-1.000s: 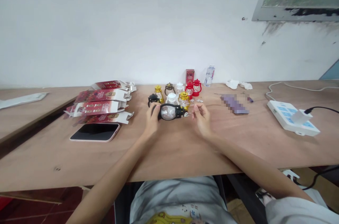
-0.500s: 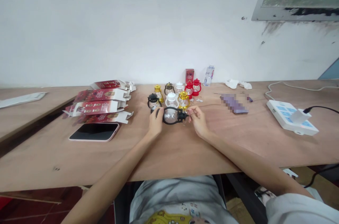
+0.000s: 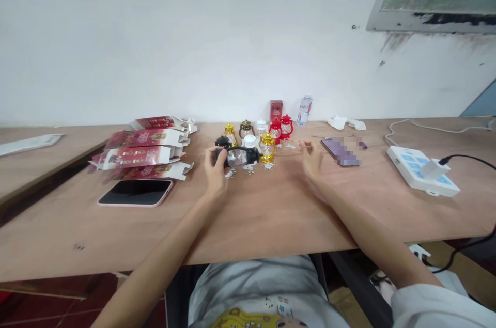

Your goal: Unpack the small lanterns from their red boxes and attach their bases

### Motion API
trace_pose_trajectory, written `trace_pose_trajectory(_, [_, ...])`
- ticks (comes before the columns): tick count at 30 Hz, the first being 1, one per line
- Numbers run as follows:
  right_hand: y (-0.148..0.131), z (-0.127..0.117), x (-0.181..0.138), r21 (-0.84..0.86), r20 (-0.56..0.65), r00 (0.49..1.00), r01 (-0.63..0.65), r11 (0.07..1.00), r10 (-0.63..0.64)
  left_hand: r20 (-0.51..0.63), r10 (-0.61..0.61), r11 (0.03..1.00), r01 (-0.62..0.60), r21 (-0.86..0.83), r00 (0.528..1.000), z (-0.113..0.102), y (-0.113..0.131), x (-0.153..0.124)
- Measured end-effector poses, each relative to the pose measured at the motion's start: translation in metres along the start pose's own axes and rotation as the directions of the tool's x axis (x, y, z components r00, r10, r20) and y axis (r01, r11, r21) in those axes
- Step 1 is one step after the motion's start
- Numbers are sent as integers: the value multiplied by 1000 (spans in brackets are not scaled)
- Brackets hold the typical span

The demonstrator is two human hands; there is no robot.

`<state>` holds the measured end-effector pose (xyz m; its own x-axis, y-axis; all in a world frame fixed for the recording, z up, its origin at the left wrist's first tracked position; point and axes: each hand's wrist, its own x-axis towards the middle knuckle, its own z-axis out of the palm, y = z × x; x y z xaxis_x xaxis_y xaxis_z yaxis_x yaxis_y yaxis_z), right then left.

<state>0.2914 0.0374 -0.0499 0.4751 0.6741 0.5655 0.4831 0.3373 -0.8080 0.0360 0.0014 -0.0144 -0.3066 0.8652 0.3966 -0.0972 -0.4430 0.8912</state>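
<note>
My left hand (image 3: 215, 169) grips a small black toy lantern (image 3: 240, 156) with a clear globe, held on its side just above the wooden table (image 3: 271, 214). My right hand (image 3: 312, 160) hovers to the right of it with fingers stretched out and nothing in them, close to a purple phone (image 3: 341, 149). Behind the held lantern stand several little lanterns: gold (image 3: 267, 146), white (image 3: 250, 142), red (image 3: 287, 126), and another black one (image 3: 222, 142).
A pile of red and white flat cartons (image 3: 145, 152) and a dark-screened phone (image 3: 135, 192) lie at the left. A small red box (image 3: 276, 110) and a clear bottle (image 3: 304, 110) stand by the wall. A white power strip (image 3: 422, 170) with cables lies at the right.
My right hand let go of the lantern's end and moved right toward the purple phone. My left hand carried the black lantern a little back and left, toward the group.
</note>
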Motion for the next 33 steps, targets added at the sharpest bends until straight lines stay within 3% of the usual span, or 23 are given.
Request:
trace_pose_trajectory(3, [5, -2, 0, -281, 214, 969, 180, 943, -121, -19, 53, 998, -53, 34, 998, 0, 5, -2])
trace_pose_trajectory(7, [-2, -1, -7, -499, 517, 855, 338, 798, -40, -20, 198, 967, -191, 168, 980, 0, 9, -5])
trace_pose_trajectory(11, [-17, -2, -11, -617, 603, 795, 413, 670, 65, 7, 304, 929, -298, 219, 953, -1, 8, -6])
trace_pose_trajectory(14, [-22, -4, -12, -643, 635, 771, 485, 593, 58, 81, 391, 874, -398, 278, 917, -2, 5, -7])
trace_pose_trajectory(18, [-21, -3, -13, -526, 621, 771, 541, 656, -137, 308, 511, 662, -596, 455, 802, -4, 3, -12])
trace_pose_trajectory(21, [-26, -2, -22, -269, 475, 782, 567, 779, -404, 551, 557, 417, -783, 462, 622, -4, 1, -16])
trace_pose_trajectory(23, [-37, -2, -34, -58, 368, 762, 590, 805, -533, 673, 544, 302, -866, 400, 501, -4, -1, -19])
trace_pose_trajectory(24, [-44, -2, -41, 37, 337, 745, 601, 799, -576, 711, 529, 270, -886, 377, 464, -3, -2, -21])
trace_pose_trajectory(28, [-68, 1, -71, 232, 331, 692, 600, 766, -642, 742, 509, 222, -899, 377, 437, -1, -7, -24])
trace_pose_trajectory(33, [-71, 9, -85, 269, 360, 755, 479, 836, -549, 745, 523, 149, -905, 399, 415, -2, -7, -26])
